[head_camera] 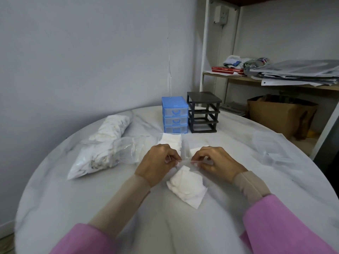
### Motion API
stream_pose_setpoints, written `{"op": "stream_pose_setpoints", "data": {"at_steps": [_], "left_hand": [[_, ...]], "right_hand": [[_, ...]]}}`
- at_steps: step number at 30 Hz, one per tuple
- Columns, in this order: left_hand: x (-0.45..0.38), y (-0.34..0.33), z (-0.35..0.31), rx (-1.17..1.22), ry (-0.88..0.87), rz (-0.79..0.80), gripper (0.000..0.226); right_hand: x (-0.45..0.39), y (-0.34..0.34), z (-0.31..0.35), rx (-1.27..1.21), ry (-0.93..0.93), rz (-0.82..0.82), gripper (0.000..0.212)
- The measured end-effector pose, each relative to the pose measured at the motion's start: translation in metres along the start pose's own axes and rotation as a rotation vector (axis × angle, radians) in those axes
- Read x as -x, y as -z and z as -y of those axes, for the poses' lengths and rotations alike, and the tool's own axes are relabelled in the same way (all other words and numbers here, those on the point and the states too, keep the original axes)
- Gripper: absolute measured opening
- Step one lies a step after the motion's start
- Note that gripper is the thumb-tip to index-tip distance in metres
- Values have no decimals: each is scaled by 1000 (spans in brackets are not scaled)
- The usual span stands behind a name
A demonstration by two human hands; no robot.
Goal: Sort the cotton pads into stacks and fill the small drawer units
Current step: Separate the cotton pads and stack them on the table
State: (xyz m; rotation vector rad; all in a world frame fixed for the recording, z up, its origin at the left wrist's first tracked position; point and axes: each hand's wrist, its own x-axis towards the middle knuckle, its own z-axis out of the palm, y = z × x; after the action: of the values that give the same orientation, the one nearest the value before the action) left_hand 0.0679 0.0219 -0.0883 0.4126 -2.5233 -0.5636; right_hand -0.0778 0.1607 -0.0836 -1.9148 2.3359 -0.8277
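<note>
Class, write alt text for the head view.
Both hands, left and right, pinch a small clear plastic bag of white cotton pads on a round marble table, before a blue drawer unit and black drawer frame.

No text, label, brand or number can be read anywhere. The red book (228, 70) on the shelf (238, 77), far up and to the right of the grips, carries a line of pale lettering along its edge, but it is too small and blurred to make out. The stack of papers (297, 71) beside it shows only grey print that cannot be read.
</note>
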Motion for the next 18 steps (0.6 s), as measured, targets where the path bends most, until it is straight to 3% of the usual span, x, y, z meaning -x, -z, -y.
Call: {"op": "stream_pose_setpoints", "data": {"at_steps": [7,13,18], "left_hand": [[1,-4,-3,0,-18,-18,17],[6,2,-5,-11,-94,-109,19],[17,6,-5,41,-140,-139,22]], "right_hand": [[1,0,2,20,-34,-11,19],[1,4,11,56,44,-125,14],[5,5,24,15,78,12,10]]}}
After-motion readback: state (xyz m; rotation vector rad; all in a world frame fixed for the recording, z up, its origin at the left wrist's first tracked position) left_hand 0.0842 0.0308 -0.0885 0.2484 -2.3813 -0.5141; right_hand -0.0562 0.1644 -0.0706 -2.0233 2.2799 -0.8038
